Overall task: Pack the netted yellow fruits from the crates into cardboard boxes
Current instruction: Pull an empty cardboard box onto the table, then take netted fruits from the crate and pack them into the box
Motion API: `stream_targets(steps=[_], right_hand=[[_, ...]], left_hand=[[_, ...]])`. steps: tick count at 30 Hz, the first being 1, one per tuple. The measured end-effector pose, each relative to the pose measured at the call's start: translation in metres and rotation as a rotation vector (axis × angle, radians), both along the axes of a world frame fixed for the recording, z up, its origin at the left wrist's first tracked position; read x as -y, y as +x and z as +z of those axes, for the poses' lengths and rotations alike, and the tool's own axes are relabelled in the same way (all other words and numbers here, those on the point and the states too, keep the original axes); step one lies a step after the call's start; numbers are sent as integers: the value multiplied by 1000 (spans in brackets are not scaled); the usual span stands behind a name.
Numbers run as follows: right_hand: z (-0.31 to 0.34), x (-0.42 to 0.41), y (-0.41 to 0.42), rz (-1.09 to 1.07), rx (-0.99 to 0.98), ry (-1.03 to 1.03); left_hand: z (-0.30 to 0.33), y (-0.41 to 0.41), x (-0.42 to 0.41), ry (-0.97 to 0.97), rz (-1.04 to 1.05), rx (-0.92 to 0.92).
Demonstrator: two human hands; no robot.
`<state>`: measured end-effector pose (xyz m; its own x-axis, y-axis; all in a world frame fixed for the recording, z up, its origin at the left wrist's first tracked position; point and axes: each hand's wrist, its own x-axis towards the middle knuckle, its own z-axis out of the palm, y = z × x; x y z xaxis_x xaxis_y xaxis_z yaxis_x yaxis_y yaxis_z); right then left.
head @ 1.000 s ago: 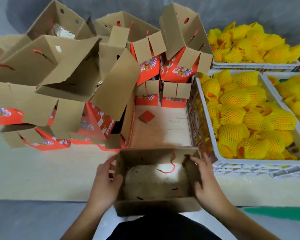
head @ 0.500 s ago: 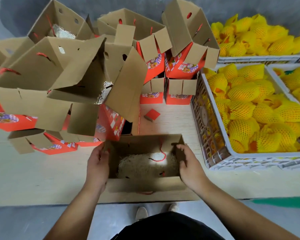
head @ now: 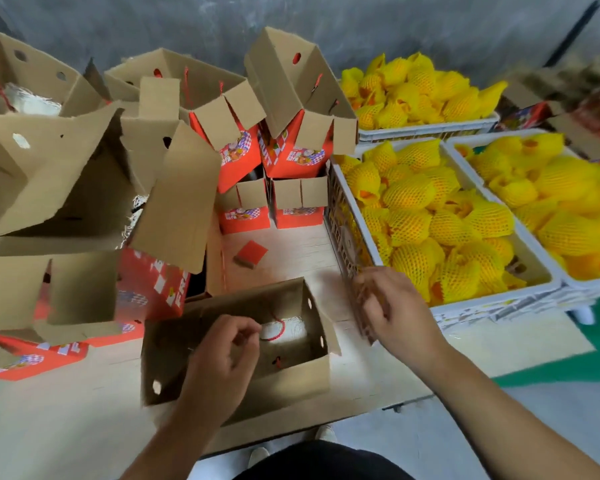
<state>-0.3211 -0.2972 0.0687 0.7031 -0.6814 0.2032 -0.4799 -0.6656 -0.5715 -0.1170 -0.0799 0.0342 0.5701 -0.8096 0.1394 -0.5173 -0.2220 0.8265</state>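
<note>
An open cardboard box with pale shredded padding and a red cord handle inside sits on the table in front of me. My left hand hovers over the box's left part, fingers loosely curled, holding nothing. My right hand is off the box, at the near corner of the white crate, fingers relaxed and blurred. That crate is full of netted yellow fruits. Two more crates of the same fruits stand at the right and behind.
A pile of open cardboard boxes with red printed sides fills the left and back of the table. Two small red boxes stand behind the bare wooden patch, where a small red piece lies. The table edge runs just below the box.
Both hands have let go of the box's sides. The right hand moved right toward the crate; the left moved over the box. The box now sits turned slightly on the table.
</note>
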Motion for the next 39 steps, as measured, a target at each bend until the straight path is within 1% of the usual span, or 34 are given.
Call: stream_targets(steps=[1, 2, 3, 5, 6, 8, 10, 12, 15, 19, 21, 23, 25, 27, 28, 29, 31, 32, 34, 35, 37, 38, 39], right_hand=[[6, 23, -9, -42, -79, -80], [12, 48, -17, -89, -219, -127], [14, 71, -24, -122, -400, -148], [13, 105, -33, -93, -715, -120], [10, 116, -33, -49, -815, -98], [4, 127, -27, 3, -909, -129], [-2, 130, -20, 12, -902, -246], [-6, 132, -23, 7, -830, -302], [-5, 136, -44, -8, -627, -193], [8, 127, -64, -45, -75, 138], [20, 113, -59, 6, 106, 222], [31, 96, -50, 114, 181, 241], [37, 83, -41, 203, 236, 308], [41, 74, -34, 179, 334, 522], [41, 72, -31, 131, 396, 612], [41, 70, -27, 66, 458, 660], [40, 67, -18, -72, 562, 692], [39, 66, -12, -139, 601, 697], [36, 64, -1, -262, 605, 728], [35, 63, 3, -293, 594, 782], [36, 62, 8, -280, 614, 901], [37, 63, 10, -269, 645, 911], [38, 64, 11, -276, 695, 906]], left_hand=[[5, -5, 15, 25, -73, -5], [9, -10, 30, 54, -137, -1], [11, -14, 44, 82, -191, 7], [15, -25, 71, 130, -284, 26], [17, -31, 83, 144, -320, 27], [23, -44, 105, 133, -355, 13], [26, -56, 122, 111, -362, -52], [28, -65, 134, 107, -345, -146], [30, -75, 150, 108, -294, -288], [43, -86, 180, 111, -230, -503], [53, -92, 198, 77, -246, -661], [62, -99, 212, 33, -251, -844], [68, -103, 219, -4, -180, -973], [68, -104, 221, -15, -111, -1055], [66, -102, 222, -17, -97, -1097], [66, -101, 223, -22, -88, -1140], [68, -100, 227, -39, -47, -1168], [69, -100, 230, -53, -16, -1152], [70, -101, 237, -105, 62, -1104], [72, -101, 240, -126, 107, -1050], [72, -99, 245, -143, 175, -904], [70, -99, 247, -153, 180, -875], [71, -101, 248, -175, 170, -896]])
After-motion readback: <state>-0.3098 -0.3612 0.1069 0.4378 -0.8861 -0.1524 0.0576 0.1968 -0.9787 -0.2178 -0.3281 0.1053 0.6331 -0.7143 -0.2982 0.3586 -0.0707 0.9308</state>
